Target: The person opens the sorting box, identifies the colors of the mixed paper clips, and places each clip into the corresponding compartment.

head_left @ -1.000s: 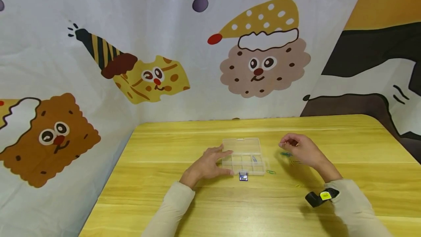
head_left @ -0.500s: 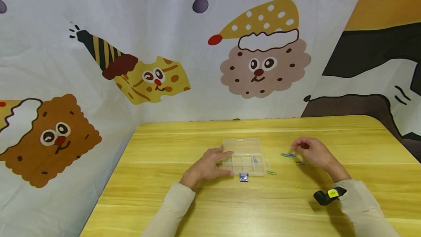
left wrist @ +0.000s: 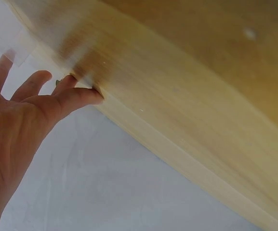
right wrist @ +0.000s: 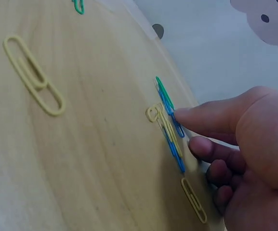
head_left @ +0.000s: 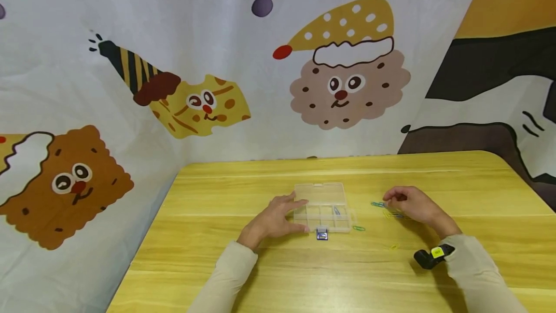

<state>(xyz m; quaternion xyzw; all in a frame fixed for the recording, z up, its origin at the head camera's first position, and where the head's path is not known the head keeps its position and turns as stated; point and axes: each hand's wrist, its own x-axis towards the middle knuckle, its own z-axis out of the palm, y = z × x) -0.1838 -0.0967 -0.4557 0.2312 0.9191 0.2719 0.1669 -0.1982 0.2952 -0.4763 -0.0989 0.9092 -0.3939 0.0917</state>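
In the head view a clear plastic compartment box [head_left: 327, 226] lies with its lid [head_left: 319, 193] raised at the back. One blue paper clip [head_left: 336, 210] rests in a right-hand compartment. My left hand [head_left: 275, 214] spreads along the box's left side, its thumb at the front corner. Over the loose clips at the right, my right hand [head_left: 410, 202] reaches down with a fingertip at a blue paper clip [right wrist: 179, 129]; its lower fingers curl loosely. A green paper clip [right wrist: 164, 90] lies beside that one. Yellow paper clips [right wrist: 170, 122] overlap another blue one just nearer.
A green paper clip [head_left: 358, 228] lies right of the box, and a single yellow paper clip [head_left: 394, 246] nearer the front. A small blue-and-white piece [head_left: 322, 234] sits at the box's front edge. The wooden table [head_left: 243, 182] ends at a printed cloth [head_left: 226, 28].
My right hand has moved right, then down onto the blue and green clips. My left hand and the box stay in place.
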